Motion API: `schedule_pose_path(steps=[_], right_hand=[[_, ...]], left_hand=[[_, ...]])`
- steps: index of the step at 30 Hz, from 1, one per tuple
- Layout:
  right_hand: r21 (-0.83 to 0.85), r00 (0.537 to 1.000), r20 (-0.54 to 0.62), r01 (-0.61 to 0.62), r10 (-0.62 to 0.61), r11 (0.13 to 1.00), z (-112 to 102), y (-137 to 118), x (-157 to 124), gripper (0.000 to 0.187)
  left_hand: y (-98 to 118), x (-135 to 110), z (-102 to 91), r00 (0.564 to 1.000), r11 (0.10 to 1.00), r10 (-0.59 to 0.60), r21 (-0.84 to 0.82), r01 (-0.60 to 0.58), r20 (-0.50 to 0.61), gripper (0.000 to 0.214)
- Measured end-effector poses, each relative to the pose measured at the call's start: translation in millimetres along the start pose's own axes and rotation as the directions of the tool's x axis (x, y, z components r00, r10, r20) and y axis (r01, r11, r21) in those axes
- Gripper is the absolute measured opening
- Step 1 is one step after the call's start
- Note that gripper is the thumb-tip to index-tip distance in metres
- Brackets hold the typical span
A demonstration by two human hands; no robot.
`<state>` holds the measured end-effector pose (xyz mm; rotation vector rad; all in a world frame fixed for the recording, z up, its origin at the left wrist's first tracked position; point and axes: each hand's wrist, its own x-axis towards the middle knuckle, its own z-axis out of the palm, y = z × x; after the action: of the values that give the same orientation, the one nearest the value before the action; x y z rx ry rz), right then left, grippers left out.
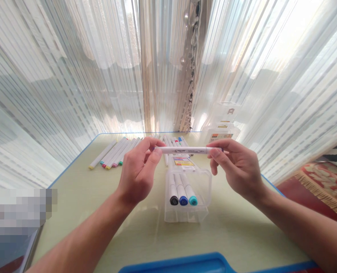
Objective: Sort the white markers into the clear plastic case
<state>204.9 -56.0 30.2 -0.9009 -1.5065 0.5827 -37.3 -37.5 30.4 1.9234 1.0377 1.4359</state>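
A white marker (185, 150) with printed lettering is held level between both hands, above a clear plastic case. My left hand (138, 170) pinches its left end between thumb and fingers. At the other end, my right hand (237, 163) grips the marker the same way; the fingertips hide most of both ends. Below, the clear case (205, 185) holds a black-ended marker (174, 200), a dark blue one (183, 200) and a turquoise one (192, 200), lying side by side with their ends toward me.
Several white markers (114, 153) with coloured ends lie at the table's back left, and more lie behind the case. A second clear case (221, 132) stands at the back right. A blue plastic edge (180, 263) is in front, and string curtains (114, 76) hang behind the table (80, 201).
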Motion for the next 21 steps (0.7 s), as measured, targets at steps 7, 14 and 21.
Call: schedule_pose_path(steps=[7,14,21], right_hand=[[-0.004,1.0,-0.006,-0.015,0.015,1.0,1.6,-1.4,1.3,0.017],[-0.005,1.0,0.002,-0.027,0.027,1.0,0.9,-0.7,1.0,0.02],[-0.002,1.0,-0.003,-0.025,0.025,1.0,1.3,0.0,1.8,0.02]], left_hand=[[-0.2,-0.5,0.6,1.0,1.0,0.002,-0.01,-0.002,-0.004,0.019],[-0.4,-0.4,1.3,1.0,1.0,-0.007,-0.014,0.007,-0.013,0.018],[-1.1,-1.2,1.0,1.0,1.0,-0.009,-0.013,0.009,-0.015,0.018]])
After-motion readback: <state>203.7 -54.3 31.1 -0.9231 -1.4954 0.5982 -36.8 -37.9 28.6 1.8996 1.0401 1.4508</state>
